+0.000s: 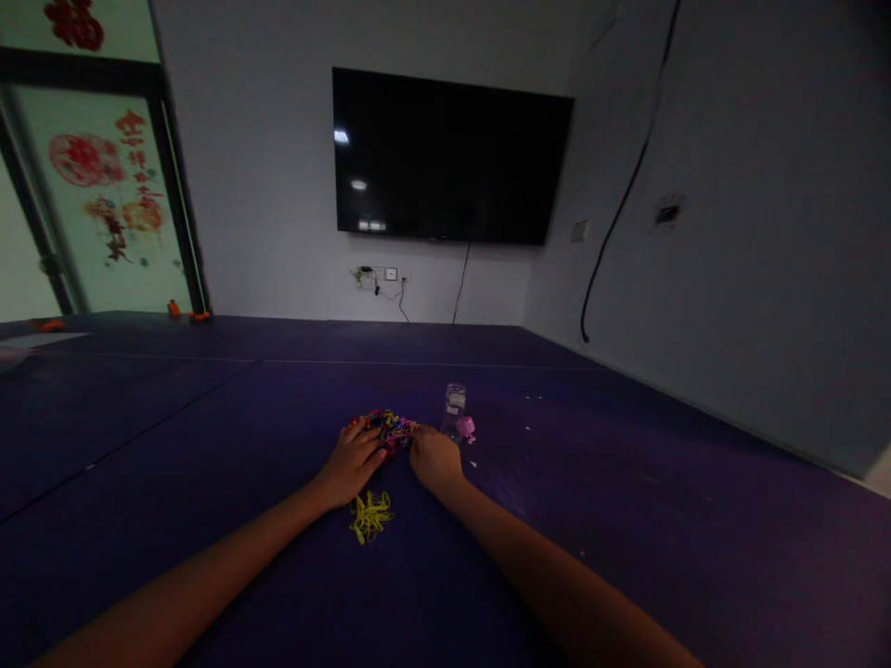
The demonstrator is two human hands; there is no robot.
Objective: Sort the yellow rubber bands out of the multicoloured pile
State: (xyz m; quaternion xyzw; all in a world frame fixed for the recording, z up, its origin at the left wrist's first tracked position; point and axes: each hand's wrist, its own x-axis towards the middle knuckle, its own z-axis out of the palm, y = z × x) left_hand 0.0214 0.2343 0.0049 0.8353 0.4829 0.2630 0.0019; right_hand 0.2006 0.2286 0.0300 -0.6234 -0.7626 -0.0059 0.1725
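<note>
A heap of small multicoloured elastic hair bands (388,427) lies on the dark purple floor surface. My left hand (353,461) rests on the near left side of the heap with its fingers spread. At the heap's right edge my right hand (436,459) is closed, its fingers curled in; what is between the fingertips is hidden. Nearer to me, below my left hand, sits a separate small pile of yellow elastic bands (371,516). A clear jar (455,401) stands just behind my right hand, which covers part of its base. A pink object (466,428) is beside the jar.
Small white scraps (473,464) are scattered right of the jar. A black television (452,158) hangs on the wall ahead, with sockets (391,275) and cables below. One dark cable (619,209) dangles down the right wall. Orange items (200,316) lie near the glass door (104,195).
</note>
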